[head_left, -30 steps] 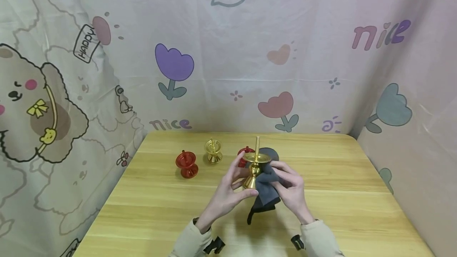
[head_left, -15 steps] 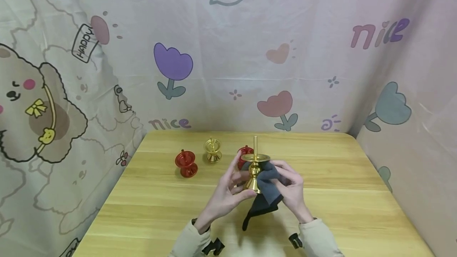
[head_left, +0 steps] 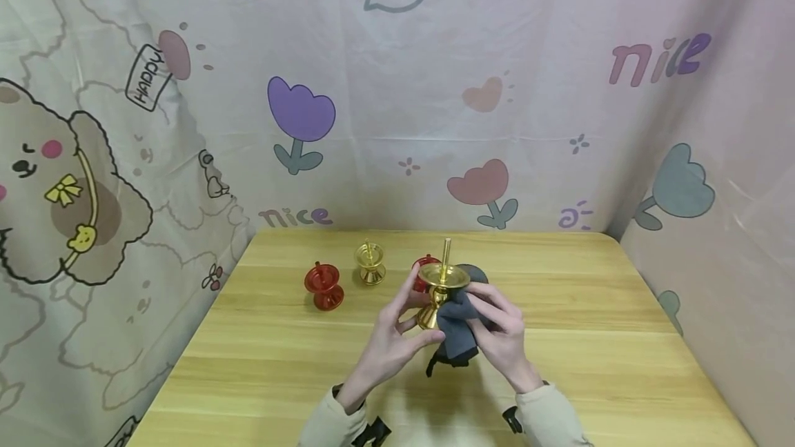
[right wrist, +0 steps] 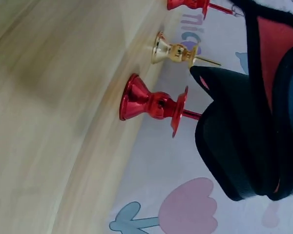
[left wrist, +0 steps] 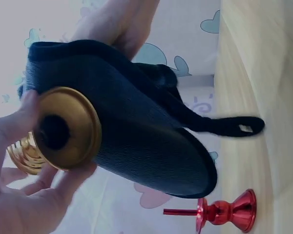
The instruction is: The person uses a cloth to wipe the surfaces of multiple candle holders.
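My left hand grips a gold candlestick by its flared base, thumb at the bottom and fingers behind. The candlestick leans slightly, its dish and thin spike uppermost, raised above the table. In the left wrist view the round underside of its base faces the camera, with a dark hollow in the middle. My right hand pinches a folded dark grey cloth against the candlestick's stem and base. Black binding edges this cloth, and a black loop dangles from it. Reddish lining shows in the right wrist view.
A red candlestick and a smaller gold one stand upright at the back left of the wooden table. Another red candlestick stands behind the held one, partly hidden. A printed fabric backdrop hangs beyond the table.
The right hand and cloth have shifted slightly left across the candlestick. Since half a second ago the candlestick has tilted, its base swinging left, and the cloth's hanging loop has risen.
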Demonstrator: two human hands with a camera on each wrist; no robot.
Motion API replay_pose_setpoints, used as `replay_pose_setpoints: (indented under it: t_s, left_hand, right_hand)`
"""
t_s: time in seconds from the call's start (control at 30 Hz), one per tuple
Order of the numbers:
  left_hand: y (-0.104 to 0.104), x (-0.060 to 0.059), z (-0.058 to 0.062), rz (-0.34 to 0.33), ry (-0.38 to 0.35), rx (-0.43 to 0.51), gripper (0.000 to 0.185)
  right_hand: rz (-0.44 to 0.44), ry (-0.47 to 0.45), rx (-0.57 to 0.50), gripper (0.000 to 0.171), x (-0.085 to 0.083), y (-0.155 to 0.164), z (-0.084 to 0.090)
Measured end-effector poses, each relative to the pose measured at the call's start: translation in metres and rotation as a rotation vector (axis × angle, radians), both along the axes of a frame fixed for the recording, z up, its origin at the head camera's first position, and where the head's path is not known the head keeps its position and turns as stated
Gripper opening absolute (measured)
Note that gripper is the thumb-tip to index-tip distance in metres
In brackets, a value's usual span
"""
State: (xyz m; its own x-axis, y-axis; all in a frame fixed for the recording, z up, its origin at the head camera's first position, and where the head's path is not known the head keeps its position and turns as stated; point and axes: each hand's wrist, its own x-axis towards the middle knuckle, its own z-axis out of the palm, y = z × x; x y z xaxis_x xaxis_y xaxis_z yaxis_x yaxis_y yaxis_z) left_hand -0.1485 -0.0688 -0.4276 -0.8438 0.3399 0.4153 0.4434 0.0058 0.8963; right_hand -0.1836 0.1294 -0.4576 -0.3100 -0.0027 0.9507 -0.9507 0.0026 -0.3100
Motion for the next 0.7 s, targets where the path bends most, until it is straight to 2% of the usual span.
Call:
replay_pose_setpoints:
  t_s: [0.1,0.17,0.23,0.27,0.37,0.43,0.6,0.67,0.7]
  left_hand:
    - [-0.001,0.0001,-0.0017,-0.021,0.014,0.023,0.095]
    - [-0.0013,0.0001,-0.0026,-0.048,-0.003,0.029,0.091]
    - [-0.0014,0.0,-0.0026,-0.08,-0.038,0.028,0.09]
    - [-0.0012,-0.0001,-0.0024,-0.092,-0.057,0.027,0.091]
    - [0.0003,-0.0009,-0.0013,-0.074,-0.086,0.019,0.095]
    - [0.0013,-0.0013,-0.0007,-0.039,-0.074,0.014,0.098]
    - [0.0023,-0.0008,-0.0006,0.053,0.054,-0.026,0.098]
    - [0.0024,-0.0004,-0.0003,0.075,0.095,-0.036,0.098]
    - [0.0022,-0.0005,-0.0005,0.079,0.105,-0.034,0.097]
  right_hand:
    - [0.095,-0.123,-0.052,0.023,0.0024,0.0014,0.0011]
    - [0.171,-0.22,-0.102,0.03,0.0047,0.0029,0.0013]
    - [0.209,-0.275,-0.138,0.036,0.0063,0.0035,0.0014]
    - [0.201,-0.28,-0.137,0.036,0.0066,0.0034,0.0014]
    - [0.121,-0.23,-0.101,0.027,0.0059,0.0015,0.001]
    - [0.06,-0.166,-0.073,0.021,0.0045,-0.0006,0.0007]
    - [-0.084,0.046,-0.004,0.021,-0.001,-0.0042,0.0011]
    - [-0.117,0.099,0.011,0.022,-0.0026,-0.0048,0.0023]
    - [-0.123,0.096,0.012,0.022,-0.0027,-0.005,0.0027]
